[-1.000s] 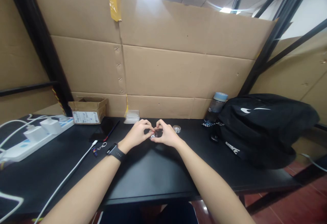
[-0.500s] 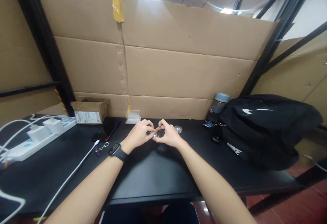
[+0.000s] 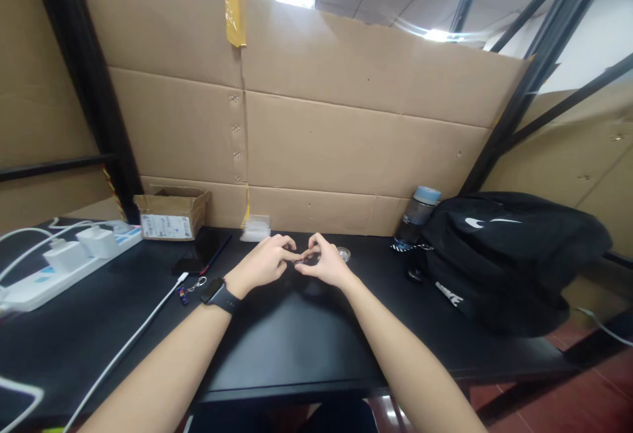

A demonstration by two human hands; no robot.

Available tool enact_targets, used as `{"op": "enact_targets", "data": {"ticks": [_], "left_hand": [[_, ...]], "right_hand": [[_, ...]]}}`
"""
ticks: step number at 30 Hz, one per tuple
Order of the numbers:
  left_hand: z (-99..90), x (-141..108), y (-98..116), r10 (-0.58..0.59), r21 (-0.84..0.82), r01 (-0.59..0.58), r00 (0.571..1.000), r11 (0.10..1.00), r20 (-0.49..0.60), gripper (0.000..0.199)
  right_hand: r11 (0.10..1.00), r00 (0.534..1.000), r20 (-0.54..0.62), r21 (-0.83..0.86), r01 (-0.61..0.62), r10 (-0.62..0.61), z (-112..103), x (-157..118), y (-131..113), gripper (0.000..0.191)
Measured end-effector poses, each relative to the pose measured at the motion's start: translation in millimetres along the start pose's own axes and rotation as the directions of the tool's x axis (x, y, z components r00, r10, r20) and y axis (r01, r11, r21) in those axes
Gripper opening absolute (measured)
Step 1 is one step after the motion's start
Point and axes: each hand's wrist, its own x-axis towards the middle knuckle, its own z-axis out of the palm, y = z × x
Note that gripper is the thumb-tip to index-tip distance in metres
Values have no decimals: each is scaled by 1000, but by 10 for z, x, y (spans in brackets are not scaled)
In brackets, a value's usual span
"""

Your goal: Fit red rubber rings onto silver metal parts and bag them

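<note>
"Black desktop (image 3: 297, 347). How many hands are over it?"

"Two. The left hand (image 3: 264, 263) and right hand (image 3: 330, 263) meet near the middle of it."

"What's between them?"

"One small shiny piece (image 3: 299, 263), right at the fingertips. The right thumb and forefinger curve toward each other around it, and the left thumb and forefinger reach it from the other side."

"Are they pinching it?"

"I can't tell for either hand; the fingers cover most of it."

"Which way does it point?"

"Can't say. Too little shows to make out an end or a long axis."

"And nearby?"

"One clear round piece (image 3: 345, 254) just beyond the right hand, partly hidden by it, and one clear packet (image 3: 256, 229) behind the left. One dark watch (image 3: 220, 296) on the left wrist."

"Farther left?"

"One keyring (image 3: 184, 296), one flat dark device (image 3: 198, 253), one open cardboard box (image 3: 168, 225), and two white plugs (image 3: 96, 242) in one power strip (image 3: 30, 296)."

"To the right?"

"One black bag (image 3: 504, 255) and one bottle (image 3: 414, 220) with a blue cap, leaning beside it."
</note>
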Motion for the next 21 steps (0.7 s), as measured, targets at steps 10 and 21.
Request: {"op": "enact_targets", "data": {"ticks": [10, 21], "left_hand": [[-20, 24, 135, 6, -107, -6, 1000, 994, -1, 60], [44, 89, 135, -41, -221, 16, 993, 975, -109, 17]], "right_hand": [[925, 987, 68, 344, -160, 145, -53, 50, 172, 58], [837, 973, 191, 505, -211, 129, -138, 59, 136, 59]]}}
